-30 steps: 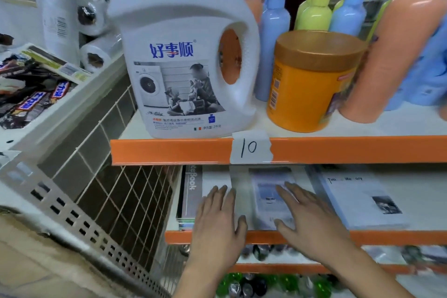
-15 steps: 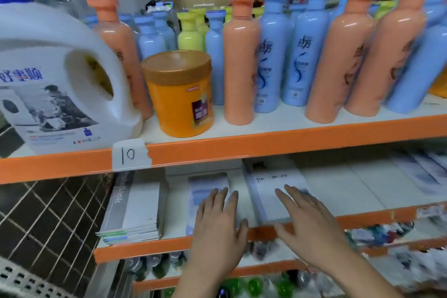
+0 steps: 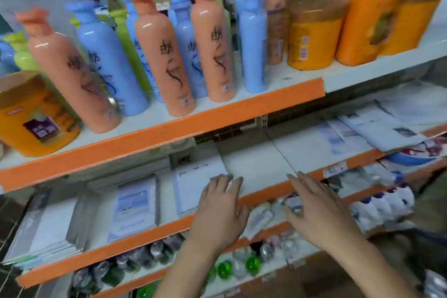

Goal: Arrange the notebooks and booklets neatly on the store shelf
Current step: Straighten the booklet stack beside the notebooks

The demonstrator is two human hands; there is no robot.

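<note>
- The left hand (image 3: pixel 217 213) is held flat with straight fingers; its fingertips lie on the right edge of the white booklet (image 3: pixel 191 191).
- The right hand (image 3: pixel 316 210) is spread open over the shelf edge (image 3: pixel 266 192), and nothing is held.
- Since half a second ago, both hands have been moved one place rightward.
- The blue booklet (image 3: pixel 134 203) lies left of both hands.

Above my left hand (image 3: pixel 217 215) and my right hand (image 3: pixel 319 215), the upper shelf (image 3: pixel 169 128) carries upright peach bottles (image 3: pixel 164 55) and blue bottles (image 3: pixel 254 43) with dark brushed lettering, and lime-green bottles (image 3: pixel 130 38) stand behind them. Far up and left of my left hand stands an orange tub (image 3: pixel 31 118) with a purple label. Up and right of my right hand is a second orange tub (image 3: pixel 312 38), brown-lidded, beside a tall orange bottle (image 3: pixel 367 12). Just right of my right hand sit white bottles (image 3: pixel 387 205) with dark blue caps. Below both hands lie blurred green-capped bottles (image 3: pixel 252 265).
</note>
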